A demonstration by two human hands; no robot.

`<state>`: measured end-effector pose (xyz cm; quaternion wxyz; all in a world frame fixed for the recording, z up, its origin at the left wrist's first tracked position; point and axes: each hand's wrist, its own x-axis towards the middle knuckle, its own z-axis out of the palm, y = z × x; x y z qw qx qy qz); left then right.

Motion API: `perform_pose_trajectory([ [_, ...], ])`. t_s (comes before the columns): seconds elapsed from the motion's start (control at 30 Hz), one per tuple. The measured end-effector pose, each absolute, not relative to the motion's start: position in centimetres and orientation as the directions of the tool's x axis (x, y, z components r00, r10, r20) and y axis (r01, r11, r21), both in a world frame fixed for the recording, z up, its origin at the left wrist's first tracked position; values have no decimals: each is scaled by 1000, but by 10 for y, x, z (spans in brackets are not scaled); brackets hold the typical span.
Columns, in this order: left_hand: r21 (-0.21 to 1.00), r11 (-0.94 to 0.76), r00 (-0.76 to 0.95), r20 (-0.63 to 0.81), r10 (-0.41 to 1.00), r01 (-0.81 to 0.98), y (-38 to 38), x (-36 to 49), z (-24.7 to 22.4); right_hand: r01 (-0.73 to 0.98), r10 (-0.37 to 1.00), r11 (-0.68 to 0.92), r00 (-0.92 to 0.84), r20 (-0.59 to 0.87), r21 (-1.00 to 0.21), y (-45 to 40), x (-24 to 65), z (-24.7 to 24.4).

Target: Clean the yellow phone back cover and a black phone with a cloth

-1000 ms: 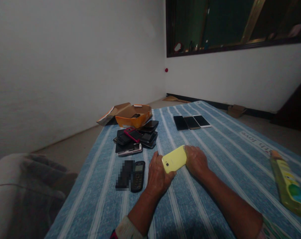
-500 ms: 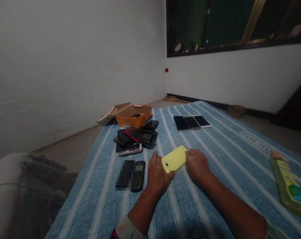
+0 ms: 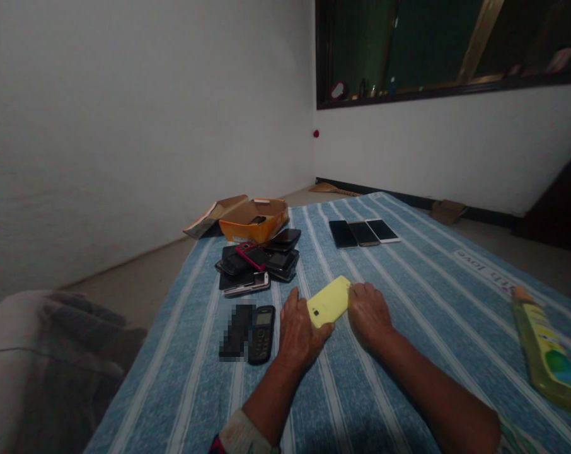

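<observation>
A smartphone with a yellow back (image 3: 329,302) lies between my hands, its back and camera facing up. My left hand (image 3: 300,333) grips its left end, with the thumb along the near edge and the fingers at the far side. Closed at the right end of the phone is my right hand (image 3: 370,315), its fingertips against the edge and partly hidden. Left of my left hand lie a black keypad phone (image 3: 262,335) and a dark item blurred by pixels (image 3: 238,332).
Beyond my left hand is a pile of several phones (image 3: 252,258), with an open orange box (image 3: 248,230) behind it. Three smartphones (image 3: 363,234) lie side by side farther off. A bottle of yellow-green liquid (image 3: 545,353) rests at the right on the striped cloth (image 3: 195,378).
My right hand has shifted slightly to the left along the yellow phone's right end. The left hand stays almost where it was, still holding the phone.
</observation>
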<state>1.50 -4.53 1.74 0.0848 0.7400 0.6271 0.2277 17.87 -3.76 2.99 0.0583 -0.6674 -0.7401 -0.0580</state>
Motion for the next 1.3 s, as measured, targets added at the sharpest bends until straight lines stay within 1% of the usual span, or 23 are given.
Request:
perform_pose_trajectory([
  [0.17, 412, -202, 105, 246, 964, 889, -45, 14, 15, 985, 971, 159, -143, 193, -71, -24, 186, 24],
  [0.3, 387, -221, 127, 254, 959, 895, -43, 13, 12, 973, 961, 209, -187, 202, -97, -12, 191, 23],
  [0.53, 388, -212, 118, 252, 961, 897, -43, 13, 12, 973, 965, 221, -209, 159, -60, -10, 189, 27],
  [0.67, 393, -191, 110, 221, 969, 899, -44, 15, 16, 977, 967, 207, -197, 161, -44, -16, 184, 27],
  [0.9, 403, -193, 111, 218, 970, 895, -45, 16, 19, 983, 976, 166, -152, 158, -76, -10, 183, 31],
  [1.03, 400, -191, 119, 197, 973, 897, -46, 15, 20, 986, 980, 155, -145, 136, -63, -15, 182, 31],
  [1.2, 385, -167, 103, 181, 978, 908, -46, 16, 21, 986, 977, 154, -143, 161, -57, -16, 182, 31],
  [1.3, 395, -159, 95, 178, 979, 905, -46, 17, 22, 989, 982, 133, -122, 146, -63, -14, 182, 33],
])
